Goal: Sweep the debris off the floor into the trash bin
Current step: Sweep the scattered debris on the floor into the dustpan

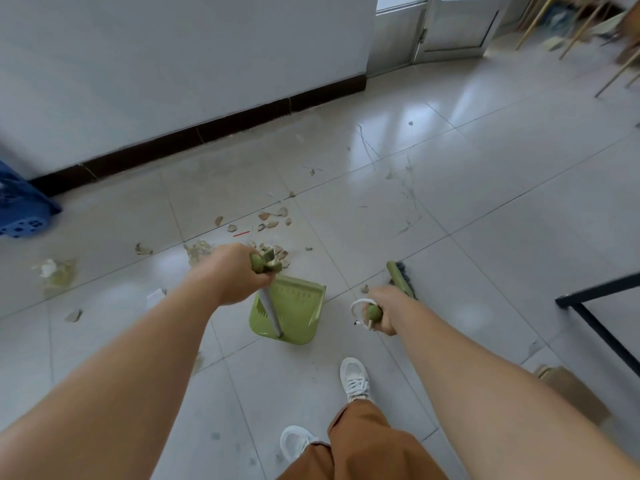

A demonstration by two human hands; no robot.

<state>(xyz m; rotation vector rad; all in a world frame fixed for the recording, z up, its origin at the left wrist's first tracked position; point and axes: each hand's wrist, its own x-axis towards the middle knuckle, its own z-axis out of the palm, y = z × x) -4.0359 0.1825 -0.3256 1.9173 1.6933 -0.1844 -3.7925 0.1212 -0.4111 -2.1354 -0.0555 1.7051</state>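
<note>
- The floor [485, 202] carries the debris [273, 220] ahead of you, scattered from the dark skirting board down to your left hand; more scraps lie off to the left, toward the blue basket [20, 209] at the frame's edge. No trash bin can be told for sure.
- The dustpan [294, 306] stands between your hands, its open mouth facing the debris just beyond, its long handle rising to your left hand [239, 275], whose fingers wrap its green top.
- The broom [401, 277] sits right of the dustpan, near it, head on the floor; your right hand [384, 310] grips its handle end, fingers curled tight.
- Judged so, the left hand is nearer the debris; the broom must reach past it and draw back.
</note>
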